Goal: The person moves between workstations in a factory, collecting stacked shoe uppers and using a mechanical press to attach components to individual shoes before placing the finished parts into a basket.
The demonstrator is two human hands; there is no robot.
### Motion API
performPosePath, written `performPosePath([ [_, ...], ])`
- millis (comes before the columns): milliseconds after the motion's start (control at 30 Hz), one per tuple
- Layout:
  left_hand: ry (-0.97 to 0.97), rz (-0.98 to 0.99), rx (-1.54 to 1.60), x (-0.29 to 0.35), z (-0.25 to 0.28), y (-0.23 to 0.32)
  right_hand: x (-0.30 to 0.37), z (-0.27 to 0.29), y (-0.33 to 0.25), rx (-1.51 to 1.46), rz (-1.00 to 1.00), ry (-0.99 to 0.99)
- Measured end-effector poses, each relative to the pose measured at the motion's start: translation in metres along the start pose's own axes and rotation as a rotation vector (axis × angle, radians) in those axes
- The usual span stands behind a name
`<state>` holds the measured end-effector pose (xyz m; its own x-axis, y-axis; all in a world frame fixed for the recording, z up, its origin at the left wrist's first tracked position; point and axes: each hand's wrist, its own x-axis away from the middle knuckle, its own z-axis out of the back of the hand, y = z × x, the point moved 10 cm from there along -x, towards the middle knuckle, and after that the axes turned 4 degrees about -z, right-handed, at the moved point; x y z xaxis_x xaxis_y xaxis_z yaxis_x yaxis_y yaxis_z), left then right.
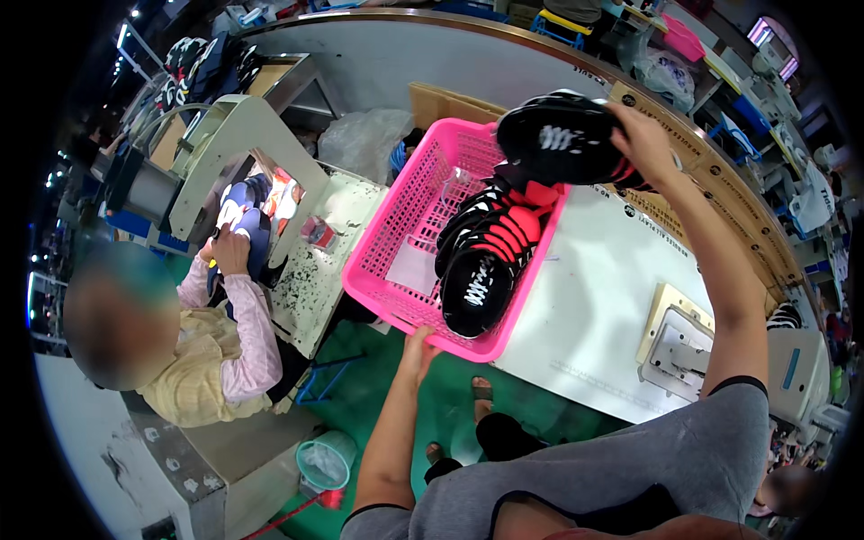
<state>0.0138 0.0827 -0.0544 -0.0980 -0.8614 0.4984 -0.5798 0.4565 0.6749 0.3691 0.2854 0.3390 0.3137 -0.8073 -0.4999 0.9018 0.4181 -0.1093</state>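
Observation:
A pink plastic basket [364, 270] with slotted walls stands tilted between a machine table and a white table. My left hand [418, 354] is closed on its near rim. Inside, along its right side, lies a row of nested black shoe uppers [481, 292] with white marks and red inner edges. Over the far right corner, my right hand [641, 144] grips a bundle of black shoe uppers [562, 139] by one end, fingers wrapped round it. A whitish sheet [412, 270] lies on the basket's floor.
At left a co-worker [211, 360] handles a blue upper [258, 236] under a lit machine [238, 135]. A sewing machine [679, 351] is set into the white table [576, 306] at right. A teal bin [326, 459] stands on the green floor. Cardboard [738, 211] lines the table's far edge.

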Motion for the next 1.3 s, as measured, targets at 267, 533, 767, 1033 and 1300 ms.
performPosePath([
  [267,0.004,0.014,-0.047,0.007,-0.01,0.018,-0.038,-0.074,-0.156,-0.178,0.556,-0.165],
  [533,0.045,0.074,-0.114,0.007,-0.001,-0.006,-0.018,-0.266,-0.239,-0.326,0.756,-0.405],
  [767,-0.011,0.115,0.023,0.013,-0.001,-0.005,-0.001,-0.332,-0.265,-0.189,0.597,-0.286],
  [1033,-0.009,0.165,-0.012,0.01,0.002,0.017,0.07,-0.205,-0.274,-0.517,0.239,-0.144],
  [1300,0.023,0.185,-0.157,0.048,0.021,-0.016,0.435,-0.084,-0.245,-0.68,-0.558,-0.12],
])
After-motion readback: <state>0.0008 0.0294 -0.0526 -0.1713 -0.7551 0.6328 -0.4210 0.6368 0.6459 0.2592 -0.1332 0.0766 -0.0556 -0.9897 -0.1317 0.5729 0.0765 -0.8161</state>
